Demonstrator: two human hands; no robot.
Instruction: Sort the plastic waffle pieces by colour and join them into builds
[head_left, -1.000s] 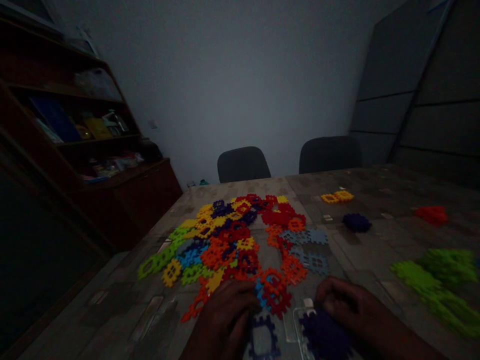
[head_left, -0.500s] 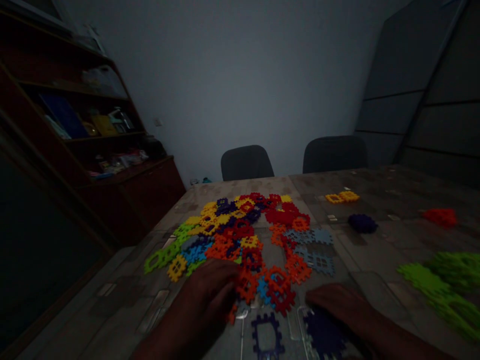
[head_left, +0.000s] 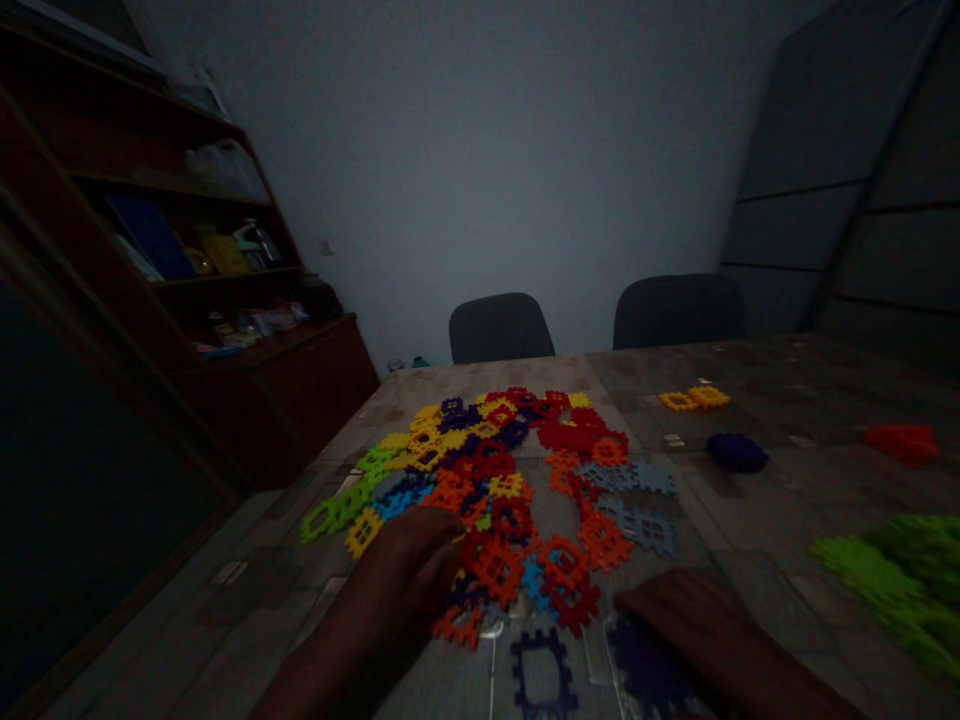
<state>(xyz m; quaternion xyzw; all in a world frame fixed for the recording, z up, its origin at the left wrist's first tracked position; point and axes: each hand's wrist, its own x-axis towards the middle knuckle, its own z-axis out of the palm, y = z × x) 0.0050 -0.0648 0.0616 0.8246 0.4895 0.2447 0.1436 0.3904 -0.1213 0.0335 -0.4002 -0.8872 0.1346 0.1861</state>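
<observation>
Through the head view I have my left hand (head_left: 420,555) low over the near left side of a heap of toothed plastic pieces (head_left: 495,460), and my right hand (head_left: 690,605) over a dark purple piece (head_left: 645,668) at the near edge of the desk (head_left: 435,685). I judge the step in hand to be the left fingers working among the loose pieces, with the right hand minding the purple one. The left grip is bent, its fingertips turned down and dark, so I cannot tell whether it pinches anything. The right grip is curled over the far side of the purple piece; whether it clasps or only rests there, I cannot tell.

As I read it, the next move calls for the left fingertips to single out one piece without dragging its neighbours, since they overlap and their teeth could snag.

The purple piece lies flat or nearly so, its visible left edge slanting toward the lower right. It looks squarish, and partly hidden as it is, I find no clear long axis. Just to its left, apart from it, a purple open frame (head_left: 540,641) lies flat, also squarish, two sides running away from me and two across. To the right of the right hand I see a lime-green pile (head_left: 885,580); beyond that hand, a smaller purple pile (head_left: 737,452).
</observation>
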